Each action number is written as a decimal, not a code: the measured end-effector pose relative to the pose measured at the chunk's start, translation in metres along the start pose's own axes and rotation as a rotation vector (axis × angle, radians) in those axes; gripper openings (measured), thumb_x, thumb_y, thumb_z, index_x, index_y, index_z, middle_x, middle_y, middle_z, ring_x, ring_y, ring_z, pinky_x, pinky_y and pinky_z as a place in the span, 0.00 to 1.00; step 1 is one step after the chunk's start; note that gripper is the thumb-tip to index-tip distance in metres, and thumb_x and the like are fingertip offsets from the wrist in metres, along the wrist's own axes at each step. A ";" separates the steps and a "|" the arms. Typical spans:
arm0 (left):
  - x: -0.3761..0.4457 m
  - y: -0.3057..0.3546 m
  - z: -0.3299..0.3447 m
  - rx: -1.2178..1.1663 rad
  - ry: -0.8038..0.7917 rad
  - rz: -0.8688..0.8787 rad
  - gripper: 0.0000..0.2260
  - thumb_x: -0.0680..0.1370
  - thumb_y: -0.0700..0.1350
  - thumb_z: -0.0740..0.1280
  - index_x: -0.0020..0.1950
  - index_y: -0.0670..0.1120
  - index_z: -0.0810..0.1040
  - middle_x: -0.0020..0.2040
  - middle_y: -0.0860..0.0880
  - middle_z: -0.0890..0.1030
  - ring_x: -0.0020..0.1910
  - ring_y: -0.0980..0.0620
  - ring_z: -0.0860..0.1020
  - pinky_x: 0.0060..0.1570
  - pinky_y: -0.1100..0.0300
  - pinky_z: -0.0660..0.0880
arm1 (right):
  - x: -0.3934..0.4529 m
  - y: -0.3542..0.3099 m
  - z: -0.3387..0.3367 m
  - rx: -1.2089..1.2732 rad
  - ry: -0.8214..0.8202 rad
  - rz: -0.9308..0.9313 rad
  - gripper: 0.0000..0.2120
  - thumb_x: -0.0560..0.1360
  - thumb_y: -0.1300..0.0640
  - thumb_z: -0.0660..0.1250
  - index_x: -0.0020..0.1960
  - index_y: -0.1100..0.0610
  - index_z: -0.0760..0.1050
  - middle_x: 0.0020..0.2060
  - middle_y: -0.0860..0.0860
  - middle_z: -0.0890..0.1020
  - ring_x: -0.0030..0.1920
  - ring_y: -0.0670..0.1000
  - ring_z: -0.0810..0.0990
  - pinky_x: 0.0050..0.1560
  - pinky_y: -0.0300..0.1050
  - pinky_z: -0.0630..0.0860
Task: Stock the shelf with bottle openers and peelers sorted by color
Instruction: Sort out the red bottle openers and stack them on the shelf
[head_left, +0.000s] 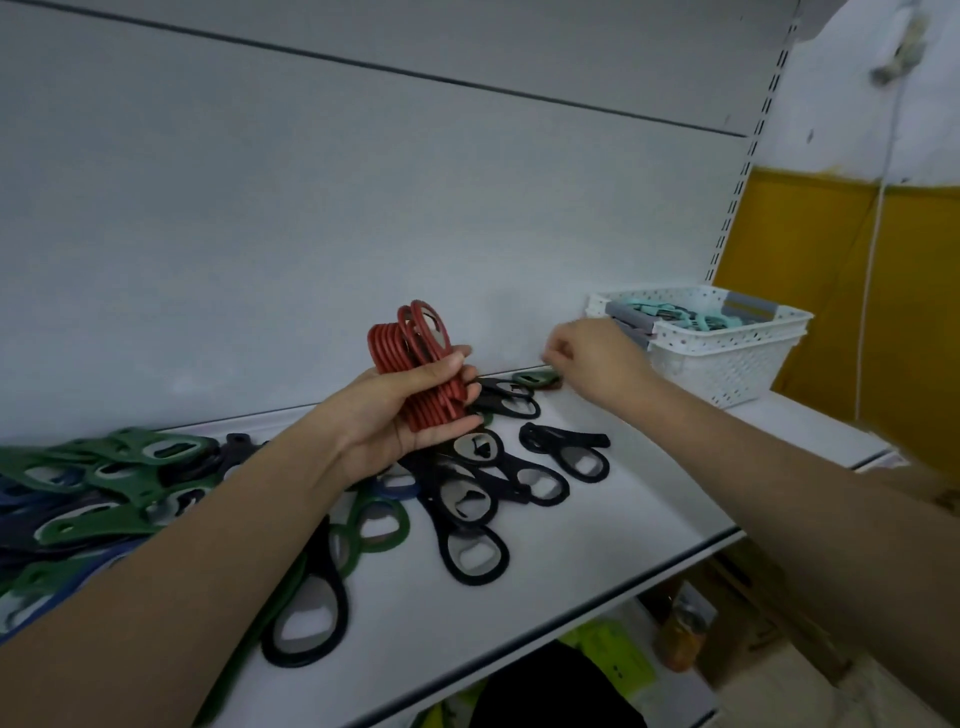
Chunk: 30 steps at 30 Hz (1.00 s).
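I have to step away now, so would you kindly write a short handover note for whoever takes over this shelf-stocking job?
Left hand: grips a stack of red bottle openers, held above the shelf.
Right hand: fingers curled at the back of the shelf beside a green opener; whether it holds anything cannot be told.
Things: black openers lie loose mid-shelf; green and blue openers are piled together on the left; the white basket on the right holds teal items.
Done: reds gathered in hand.
Left: set the reds down as a group, separate black, green and blue.
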<state>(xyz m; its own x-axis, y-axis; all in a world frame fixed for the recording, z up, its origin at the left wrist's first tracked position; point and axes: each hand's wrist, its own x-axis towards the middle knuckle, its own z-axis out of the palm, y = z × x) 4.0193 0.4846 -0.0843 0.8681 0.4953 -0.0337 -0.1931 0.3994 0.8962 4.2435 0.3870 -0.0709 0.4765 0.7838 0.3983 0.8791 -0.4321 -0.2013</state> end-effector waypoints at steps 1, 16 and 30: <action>0.001 0.000 -0.002 -0.013 0.004 -0.004 0.16 0.74 0.40 0.71 0.62 0.43 0.80 0.48 0.46 0.84 0.46 0.49 0.84 0.45 0.50 0.83 | 0.000 0.015 0.010 -0.066 -0.054 0.051 0.08 0.80 0.55 0.65 0.48 0.54 0.82 0.47 0.50 0.85 0.45 0.51 0.81 0.45 0.44 0.76; 0.005 -0.003 -0.004 0.099 0.004 -0.024 0.17 0.71 0.41 0.72 0.60 0.42 0.80 0.48 0.46 0.84 0.46 0.50 0.84 0.42 0.52 0.82 | 0.005 0.028 0.023 -0.323 -0.139 -0.215 0.08 0.79 0.56 0.62 0.52 0.53 0.80 0.46 0.49 0.83 0.44 0.52 0.81 0.47 0.49 0.80; 0.001 -0.002 -0.004 0.132 -0.021 -0.021 0.17 0.71 0.41 0.72 0.59 0.44 0.80 0.47 0.45 0.84 0.45 0.50 0.84 0.40 0.55 0.81 | -0.007 0.033 0.010 -0.305 -0.269 -0.163 0.10 0.80 0.49 0.62 0.52 0.52 0.79 0.40 0.49 0.81 0.39 0.52 0.79 0.39 0.46 0.77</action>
<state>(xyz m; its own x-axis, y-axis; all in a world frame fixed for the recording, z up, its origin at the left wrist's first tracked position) 4.0189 0.4873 -0.0874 0.8807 0.4715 -0.0448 -0.1146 0.3039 0.9458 4.2690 0.3717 -0.0894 0.3539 0.9236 0.1475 0.9180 -0.3732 0.1343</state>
